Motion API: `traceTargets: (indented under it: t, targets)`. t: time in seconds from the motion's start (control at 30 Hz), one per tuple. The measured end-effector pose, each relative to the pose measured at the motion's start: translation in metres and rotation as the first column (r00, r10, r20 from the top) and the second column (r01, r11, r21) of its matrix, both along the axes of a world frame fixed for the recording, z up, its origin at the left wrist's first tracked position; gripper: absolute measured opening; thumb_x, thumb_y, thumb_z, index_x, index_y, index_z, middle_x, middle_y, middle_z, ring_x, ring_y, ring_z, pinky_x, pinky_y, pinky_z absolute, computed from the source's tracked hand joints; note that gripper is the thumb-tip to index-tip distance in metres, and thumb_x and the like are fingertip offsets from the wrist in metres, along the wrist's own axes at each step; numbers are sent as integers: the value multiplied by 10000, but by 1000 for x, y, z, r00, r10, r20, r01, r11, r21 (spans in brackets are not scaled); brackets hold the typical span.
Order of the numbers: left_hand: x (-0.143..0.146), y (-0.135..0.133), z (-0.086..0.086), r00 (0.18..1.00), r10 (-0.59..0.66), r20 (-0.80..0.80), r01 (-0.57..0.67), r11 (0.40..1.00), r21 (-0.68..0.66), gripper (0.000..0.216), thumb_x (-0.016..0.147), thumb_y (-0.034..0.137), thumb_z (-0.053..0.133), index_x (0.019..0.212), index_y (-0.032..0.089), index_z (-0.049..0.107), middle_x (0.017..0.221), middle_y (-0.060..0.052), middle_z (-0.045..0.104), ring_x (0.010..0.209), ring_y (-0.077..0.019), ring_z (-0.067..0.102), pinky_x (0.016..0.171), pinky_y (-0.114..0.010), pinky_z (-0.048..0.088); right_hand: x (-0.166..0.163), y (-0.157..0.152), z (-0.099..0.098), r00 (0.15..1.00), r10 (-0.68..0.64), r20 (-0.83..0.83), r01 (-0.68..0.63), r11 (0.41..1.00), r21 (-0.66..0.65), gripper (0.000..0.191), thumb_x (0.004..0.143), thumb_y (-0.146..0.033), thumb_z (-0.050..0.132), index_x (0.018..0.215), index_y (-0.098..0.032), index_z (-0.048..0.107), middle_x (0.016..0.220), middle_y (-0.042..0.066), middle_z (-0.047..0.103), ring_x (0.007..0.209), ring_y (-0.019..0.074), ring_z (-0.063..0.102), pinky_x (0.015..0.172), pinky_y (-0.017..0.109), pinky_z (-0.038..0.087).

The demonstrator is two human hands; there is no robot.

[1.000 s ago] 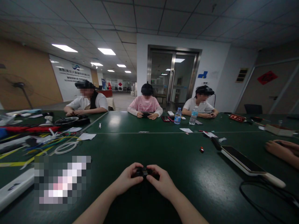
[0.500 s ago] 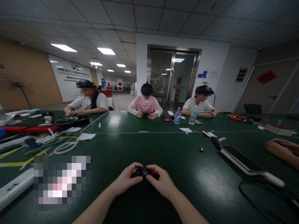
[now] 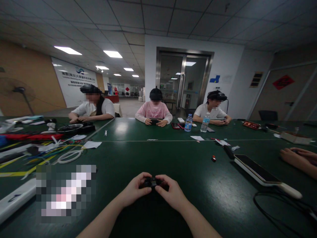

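Both hands meet over the near middle of the dark green table (image 3: 138, 155). Between them is a small black object (image 3: 153, 182) with a shiny face and reddish edges; its exact kind is unclear. My left hand (image 3: 133, 190) is closed around its left end, the thumb lying on the near side. On the right end, my right hand (image 3: 172, 191) grips in the same way, fingers curled behind. The fingers cover much of both ends of the object.
Cables (image 3: 70, 156) and a white power strip (image 3: 17, 200) lie on the left. To the right are a small red item (image 3: 213, 158), a white device with a dark screen (image 3: 259, 169) and a black cable (image 3: 272, 211). Two bottles (image 3: 204, 122) stand farther back. Several people sit around the table.
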State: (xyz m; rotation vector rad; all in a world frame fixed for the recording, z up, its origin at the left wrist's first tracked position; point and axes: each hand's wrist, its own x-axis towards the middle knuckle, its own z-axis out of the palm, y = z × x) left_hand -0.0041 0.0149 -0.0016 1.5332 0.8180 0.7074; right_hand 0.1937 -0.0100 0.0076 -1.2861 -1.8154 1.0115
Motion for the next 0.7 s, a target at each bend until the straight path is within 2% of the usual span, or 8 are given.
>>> traceTargets:
  t: [0.23, 0.7]
  targets:
    - [1, -1, 0, 1000, 21, -9, -21, 1000, 4, 382, 738, 235, 620, 1087, 220, 463, 982, -33, 611, 911, -200, 570, 791, -339, 425, 0, 3, -7, 1000, -5, -11, 5, 1000, 20, 335, 744, -284, 575, 1077, -260, 555, 958, 13, 615, 865, 183, 572, 774, 317, 454]
    - [1, -1, -1, 1000, 23, 13, -23, 1000, -7, 375, 734, 219, 618, 1079, 218, 473, 968, -31, 613, 899, -199, 574, 785, -342, 426, -1, -1, 3, 1000, -5, 26, 6, 999, -45, 332, 763, -290, 555, 1094, -273, 539, 979, 4, 597, 895, 180, 564, 781, 313, 449]
